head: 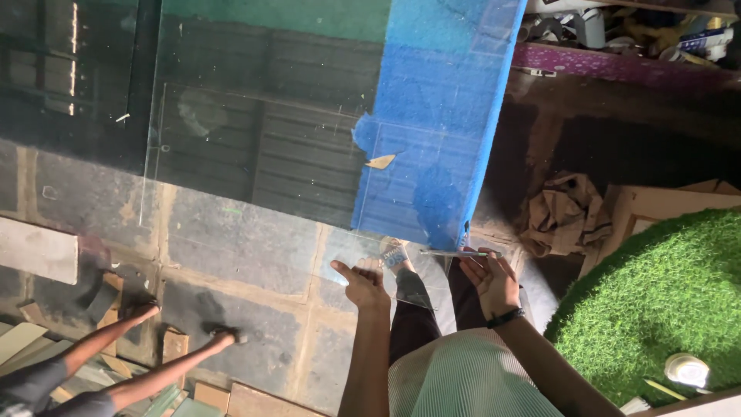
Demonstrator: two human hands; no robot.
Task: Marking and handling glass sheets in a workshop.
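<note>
green artificial-turf mat [664, 301] at 4 o'clock | small round white tin [686, 369] lying on it | crumpled brown paper [565, 212] at 3 o'clock | cluttered purple shelf [617, 66] at 1 o'clock | another person's bare legs [154, 347] at 8 o'clock on grey paved floor [231, 247]

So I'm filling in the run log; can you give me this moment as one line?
left hand: on glass sheet lower edge | right hand: holds thin tool | green turf at right | another person's legs at left
</note>
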